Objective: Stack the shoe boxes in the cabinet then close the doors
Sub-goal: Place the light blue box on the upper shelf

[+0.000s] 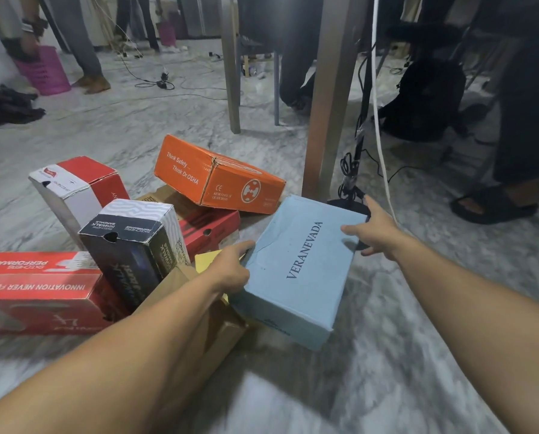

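Observation:
A light blue shoe box [296,270] marked VERANEVADA lies tilted on a pile of boxes on the marble floor. My left hand [230,267] grips its left edge and my right hand [376,230] holds its far right corner. Behind it an orange box [218,177] leans on a dark red box [210,228]. To the left stand a black and white box [130,249], a red and white box [74,189] and a long red box [40,289]. A brown cardboard box [212,333] sits under my left forearm. No cabinet is in view.
A metal table leg [330,98] rises just behind the blue box, with a black stand base [349,205] and cables beside it. A white cord [379,114] hangs down. People's legs and a sandalled foot [493,205] are at the right; a pink basket [44,70] at far left.

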